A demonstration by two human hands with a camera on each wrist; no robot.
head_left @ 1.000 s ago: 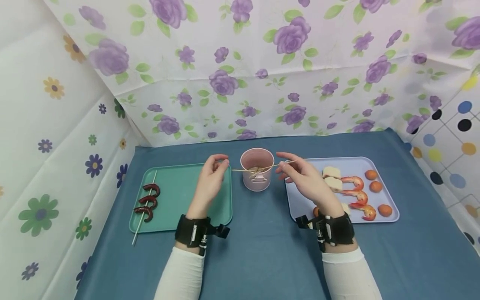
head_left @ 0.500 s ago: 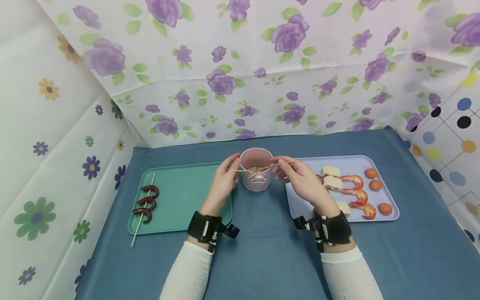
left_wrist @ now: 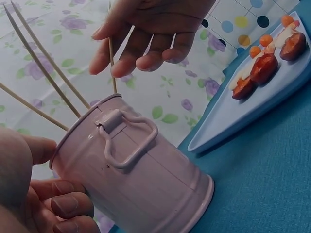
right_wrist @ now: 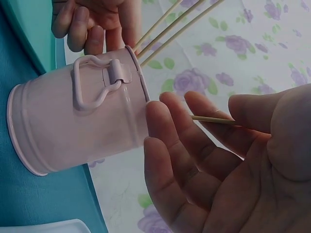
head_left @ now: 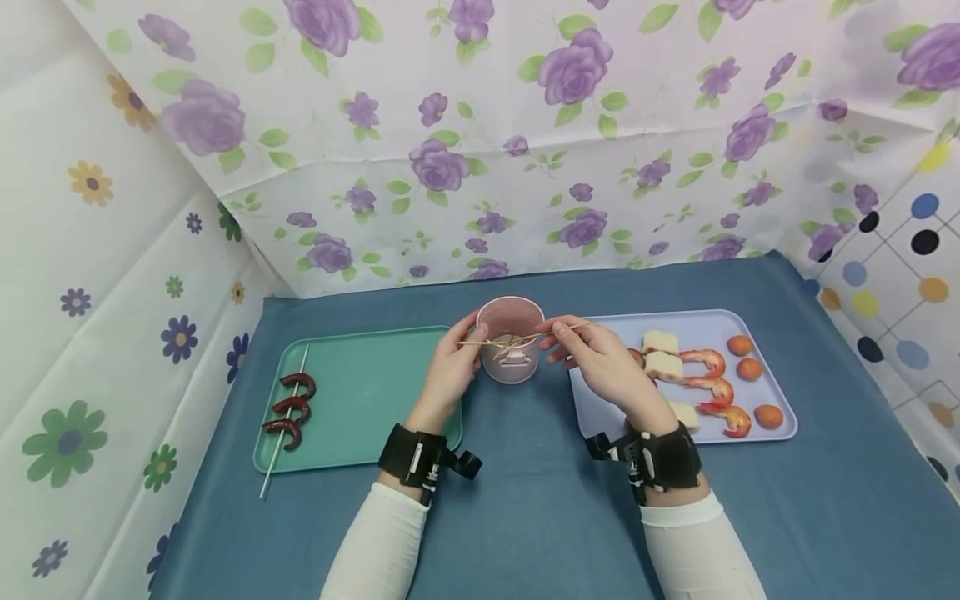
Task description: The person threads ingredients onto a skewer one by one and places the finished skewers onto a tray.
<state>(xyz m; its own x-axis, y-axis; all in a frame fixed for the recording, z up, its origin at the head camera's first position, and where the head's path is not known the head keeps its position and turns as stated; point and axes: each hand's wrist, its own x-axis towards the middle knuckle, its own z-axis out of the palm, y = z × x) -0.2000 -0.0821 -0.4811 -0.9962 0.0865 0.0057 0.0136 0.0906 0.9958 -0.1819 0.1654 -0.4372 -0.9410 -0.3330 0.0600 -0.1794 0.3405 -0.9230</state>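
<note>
A small pink metal bucket point(head_left: 510, 372) with a wire handle stands between two trays. My left hand point(head_left: 453, 362) holds it at the left, the thumb on the rim and the fingers curled against its side in the left wrist view. Several thin wooden skewers point(right_wrist: 173, 26) lean out of the bucket on that side. On the opposite side, my right hand point(head_left: 600, 358) pinches one skewer point(right_wrist: 214, 120) between thumb and index finger, its lower end inside the bucket. The other right fingers are spread near the rim.
A green tray point(head_left: 375, 392) at the left bears a skewer with dark red curved pieces point(head_left: 292, 407). On the lilac tray point(head_left: 780, 429) at the right lie shrimp point(head_left: 716, 390), pale blocks point(head_left: 663, 365) and orange balls point(head_left: 768, 416). A floral cloth point(head_left: 420, 100) hangs behind.
My left hand has moved right from above the green tray to the bucket and now holds its rim. My right hand has moved slightly left, still pinching the skewer.
</note>
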